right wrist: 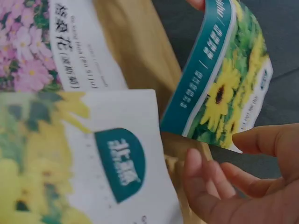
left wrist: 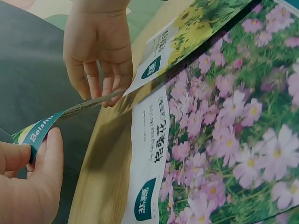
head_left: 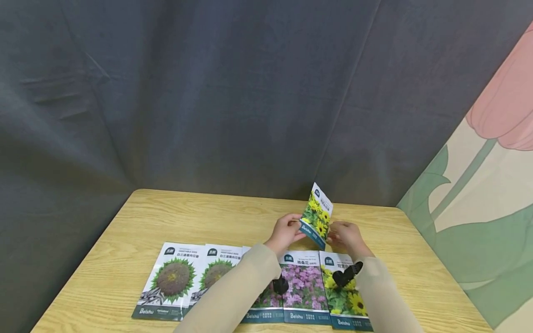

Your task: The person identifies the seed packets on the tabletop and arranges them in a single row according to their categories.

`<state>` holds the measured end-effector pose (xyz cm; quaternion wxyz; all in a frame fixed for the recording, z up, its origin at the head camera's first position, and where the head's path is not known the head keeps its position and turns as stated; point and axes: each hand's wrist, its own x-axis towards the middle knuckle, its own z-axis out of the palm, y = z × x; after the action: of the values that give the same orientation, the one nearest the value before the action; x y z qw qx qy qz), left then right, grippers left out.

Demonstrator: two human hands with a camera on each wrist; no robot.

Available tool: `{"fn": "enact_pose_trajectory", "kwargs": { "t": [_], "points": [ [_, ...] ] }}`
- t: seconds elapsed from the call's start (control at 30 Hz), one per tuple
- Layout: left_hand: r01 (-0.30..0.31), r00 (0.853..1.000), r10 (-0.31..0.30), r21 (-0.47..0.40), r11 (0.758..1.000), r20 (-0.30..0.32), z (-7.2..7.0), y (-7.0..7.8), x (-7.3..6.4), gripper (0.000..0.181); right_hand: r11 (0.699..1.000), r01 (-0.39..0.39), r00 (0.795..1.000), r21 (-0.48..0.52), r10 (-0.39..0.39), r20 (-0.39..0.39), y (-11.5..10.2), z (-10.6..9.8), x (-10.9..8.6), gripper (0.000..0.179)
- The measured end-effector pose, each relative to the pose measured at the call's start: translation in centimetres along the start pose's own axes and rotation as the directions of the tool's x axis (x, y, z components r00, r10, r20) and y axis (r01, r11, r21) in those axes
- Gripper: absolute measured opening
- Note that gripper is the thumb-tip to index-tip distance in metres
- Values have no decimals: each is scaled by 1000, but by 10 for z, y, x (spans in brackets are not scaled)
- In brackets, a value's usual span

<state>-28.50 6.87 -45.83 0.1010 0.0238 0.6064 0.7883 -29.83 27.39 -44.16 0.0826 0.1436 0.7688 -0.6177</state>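
Observation:
My left hand [head_left: 286, 230] pinches a raised seed packet [head_left: 318, 216] by its lower left corner, thumb in front and fingers behind. The packet shows yellow flowers above a teal "Beishu" band and stands tilted, slightly bent, over the table. At its right edge is my right hand [head_left: 346, 236]; in the right wrist view the thumb [right wrist: 257, 140] meets the packet's edge while the loosely bent fingers [right wrist: 198, 172] sit apart from it. Below lie another yellow-flower packet [head_left: 339, 293] and a pink-flower packet [head_left: 303, 286], both partly under my sleeves or wrist straps.
Two sunflower seed packets [head_left: 168, 282] overlap at the row's left on the wooden table [head_left: 208, 212]. Another pink-flower packet [head_left: 262, 316] is mostly hidden by my left sleeve. A dark curtain [head_left: 233, 101] hangs behind, and a tulip-patterned wall covering [head_left: 487, 222] borders the right.

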Motion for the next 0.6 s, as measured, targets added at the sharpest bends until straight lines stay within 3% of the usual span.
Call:
{"fn": "enact_pose_trajectory", "kwargs": {
  "t": [0.17,0.47,0.6],
  "points": [
    [-7,999,9,-47,999,38,2,3,-5,32,995,32,999,91,-35,32,-3,-10,-6,55],
    [11,997,-5,-74,997,81,13,6,-20,33,996,66,998,60,-66,11,-7,-27,-10,50],
    [24,997,-22,-20,1000,79,20,2,-28,32,997,77,997,23,-77,-10,-6,-40,-15,51]
  ]
}}
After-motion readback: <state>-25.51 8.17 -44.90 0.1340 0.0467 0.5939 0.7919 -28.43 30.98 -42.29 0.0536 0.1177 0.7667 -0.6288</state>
